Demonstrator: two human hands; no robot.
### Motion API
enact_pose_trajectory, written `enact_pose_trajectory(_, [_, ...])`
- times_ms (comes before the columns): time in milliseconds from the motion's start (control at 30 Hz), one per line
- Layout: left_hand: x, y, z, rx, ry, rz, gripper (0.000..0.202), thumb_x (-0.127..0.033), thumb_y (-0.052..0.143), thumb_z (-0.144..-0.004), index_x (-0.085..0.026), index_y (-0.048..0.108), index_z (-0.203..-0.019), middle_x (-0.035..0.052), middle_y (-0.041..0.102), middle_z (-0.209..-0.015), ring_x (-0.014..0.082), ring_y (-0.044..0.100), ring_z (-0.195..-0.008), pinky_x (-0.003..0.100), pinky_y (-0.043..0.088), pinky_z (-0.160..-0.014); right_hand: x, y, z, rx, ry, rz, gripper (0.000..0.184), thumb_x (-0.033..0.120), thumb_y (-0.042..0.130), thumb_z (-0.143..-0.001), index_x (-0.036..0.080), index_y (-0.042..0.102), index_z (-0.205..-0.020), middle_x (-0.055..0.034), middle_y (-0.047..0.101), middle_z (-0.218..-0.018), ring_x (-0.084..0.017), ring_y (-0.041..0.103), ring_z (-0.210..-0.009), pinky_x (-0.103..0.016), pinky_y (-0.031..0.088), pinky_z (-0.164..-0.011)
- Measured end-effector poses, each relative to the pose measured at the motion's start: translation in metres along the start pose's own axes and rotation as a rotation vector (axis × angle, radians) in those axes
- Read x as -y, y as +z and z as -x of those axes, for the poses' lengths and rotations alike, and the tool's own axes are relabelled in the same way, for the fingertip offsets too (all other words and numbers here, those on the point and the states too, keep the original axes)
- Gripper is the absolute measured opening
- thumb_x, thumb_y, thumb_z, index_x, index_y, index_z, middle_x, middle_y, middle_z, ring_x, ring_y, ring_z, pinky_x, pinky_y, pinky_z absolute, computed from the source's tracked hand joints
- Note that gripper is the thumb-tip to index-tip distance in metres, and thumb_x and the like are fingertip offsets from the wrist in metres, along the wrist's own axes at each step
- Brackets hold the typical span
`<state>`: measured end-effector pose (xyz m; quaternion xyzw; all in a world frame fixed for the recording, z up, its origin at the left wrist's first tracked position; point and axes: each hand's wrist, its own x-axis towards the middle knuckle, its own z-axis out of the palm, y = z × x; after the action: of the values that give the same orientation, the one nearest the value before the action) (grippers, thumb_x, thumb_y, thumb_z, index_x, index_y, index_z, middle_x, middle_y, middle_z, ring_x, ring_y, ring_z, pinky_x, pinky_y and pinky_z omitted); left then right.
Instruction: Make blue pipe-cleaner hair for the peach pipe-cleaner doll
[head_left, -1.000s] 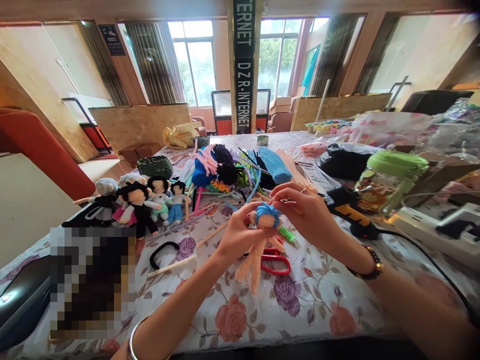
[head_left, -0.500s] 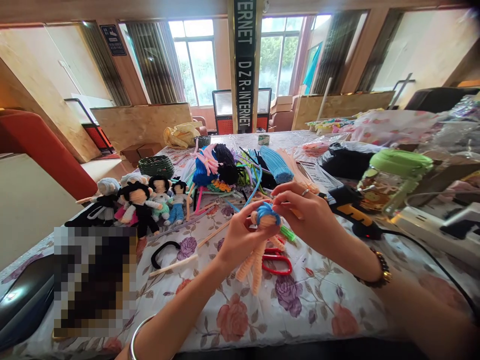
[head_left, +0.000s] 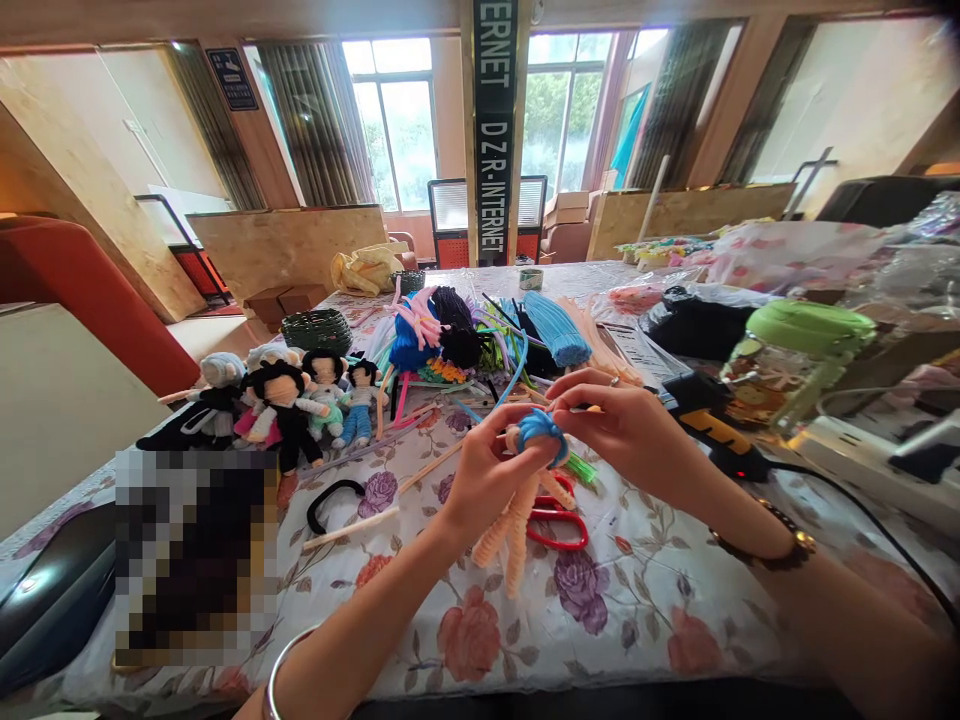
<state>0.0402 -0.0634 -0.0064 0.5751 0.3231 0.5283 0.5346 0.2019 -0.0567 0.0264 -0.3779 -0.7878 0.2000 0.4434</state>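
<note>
Two bare hands of mine meet over one small peach-coloured doll of fuzzy chenille stems (head_left: 519,530), held up above the near middle of the white flowered tablecloth (head_left: 360,630). My left hand (head_left: 491,470) grasps it from the left, thumb across the near side just under the head and fingers behind. The doll's long axis runs near to far: its two coiled legs hang toward me, leaning slightly left, and its head, capped with bright blue fuzzy hair (head_left: 541,425), sits at the far end. That hair lies just left of my right fingertips, so the right hand (head_left: 619,415) is the nearer one to its right edge. I have the right hand arched, palm turned down and inward, thumb and forefinger drawn together at the hair; I cannot tell whether a strand is between them. Both forearms reach in from the near edge and converge, the left one rising steeply, the right one slanting in from the right. Just right of the legs lie glossy red loop handles (head_left: 582,530), and farther right, beyond my right wrist, rests a black-and-yellow glue gun (head_left: 712,425).
</note>
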Motion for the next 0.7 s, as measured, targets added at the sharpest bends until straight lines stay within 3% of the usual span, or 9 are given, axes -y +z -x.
enact_pose_trajectory(300, [0.0003,0.0013,0.002,-0.029,-0.001,-0.064,0.029,-0.028,0.073,-0.067,-0.015,0.057,-0.088,-0.002,0.056,-0.07,0.0068,0.048,-0.058,0.02,0.038,-0.055,0.0042,0.0033,0.0015,-0.014,-0.041,0.136,0.015,0.022,0.055,-0.083,0.015,0.063,-0.073,-0.0089,0.062,-0.094,-0.014,0.063,-0.075,-0.025,0.056,-0.063])
enact_pose_trajectory(700, [-0.0017,0.0015,0.0045,-0.058,0.009,-0.089,0.028,-0.029,0.072,-0.067,-0.016,0.053,-0.083,-0.0045,0.05,-0.065,0.0053,0.042,-0.055,0.018,0.034,-0.052,0.0057,0.0044,0.0017,0.017,-0.048,0.063,0.015,0.024,0.055,-0.084,0.016,0.063,-0.074,-0.0087,0.061,-0.095,-0.015,0.062,-0.08,-0.027,0.056,-0.066])
